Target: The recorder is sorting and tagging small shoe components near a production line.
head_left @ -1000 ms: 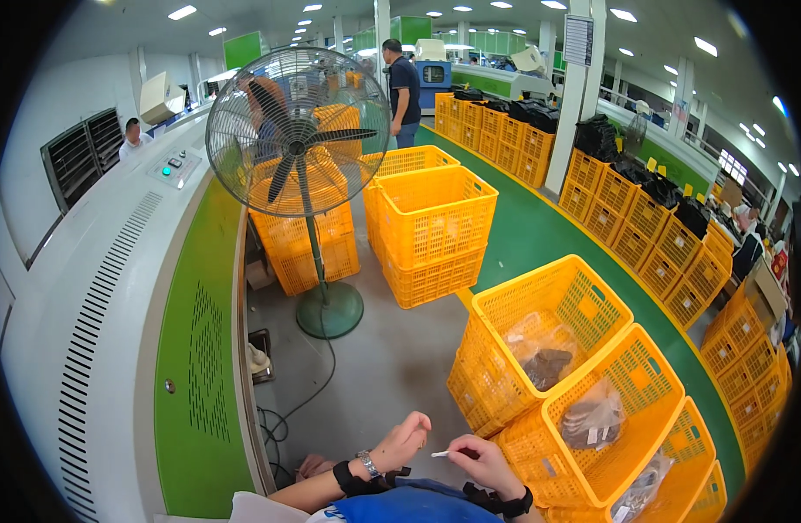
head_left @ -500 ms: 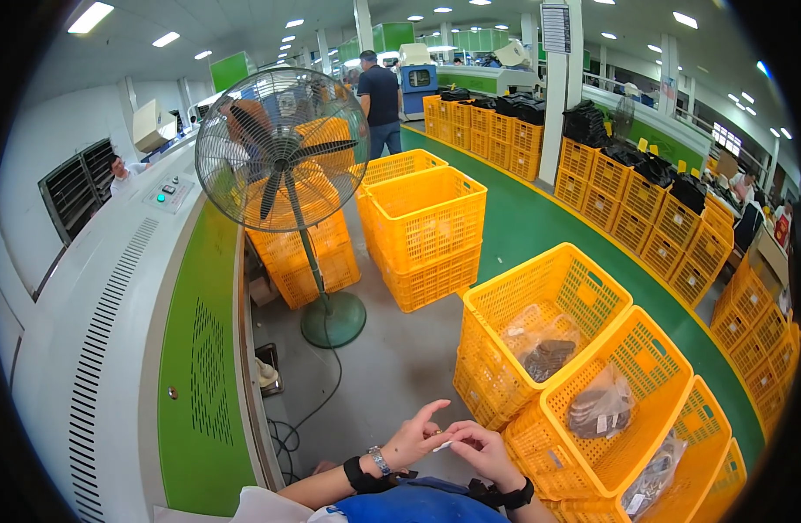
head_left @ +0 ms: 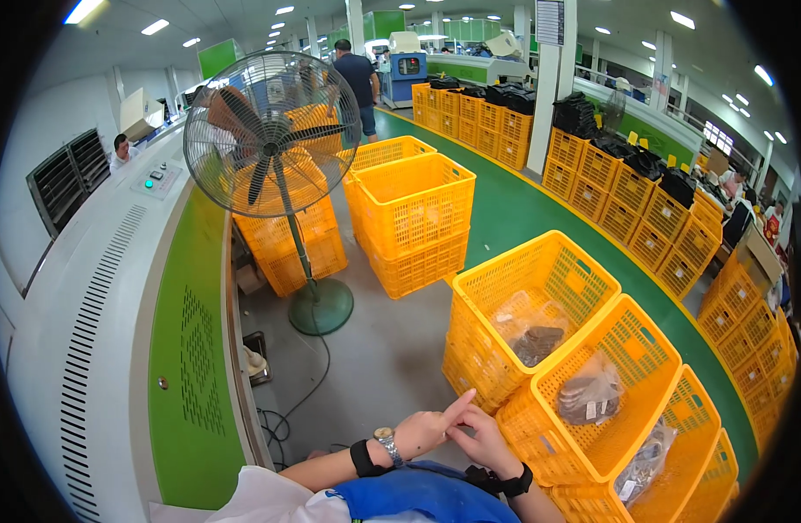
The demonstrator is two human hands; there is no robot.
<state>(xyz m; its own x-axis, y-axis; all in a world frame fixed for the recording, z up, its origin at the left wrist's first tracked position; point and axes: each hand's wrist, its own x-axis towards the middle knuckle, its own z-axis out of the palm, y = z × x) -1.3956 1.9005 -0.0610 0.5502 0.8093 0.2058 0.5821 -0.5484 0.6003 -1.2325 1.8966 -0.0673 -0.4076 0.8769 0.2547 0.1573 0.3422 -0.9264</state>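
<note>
My left hand (head_left: 424, 433) is in front of me at the lower middle, its index finger stretched toward the upper right and its other fingers mostly hidden. A watch (head_left: 388, 443) and a black band (head_left: 363, 458) are on that wrist. My right hand (head_left: 488, 443) meets it, fingers bent and closed against the left hand's fingers; whatever they pinch is hidden. Another black band (head_left: 519, 481) circles the right wrist. Just right of the hands stands a yellow crate (head_left: 553, 436) with a clear bag of dark, flat pieces (head_left: 588, 397) inside.
More yellow crates (head_left: 470, 349) stand alongside, several with bagged pieces. Ahead are stacked crates (head_left: 418, 227) and a standing fan (head_left: 270, 148) with a cable on the floor. A long white and green machine (head_left: 191, 349) runs along the left. Another person (head_left: 355, 83) stands farther off.
A small white thing showed at my right fingertips before; now it is out of sight. My left hand has turned, its index finger now reaching over the right hand. The distant person has shifted.
</note>
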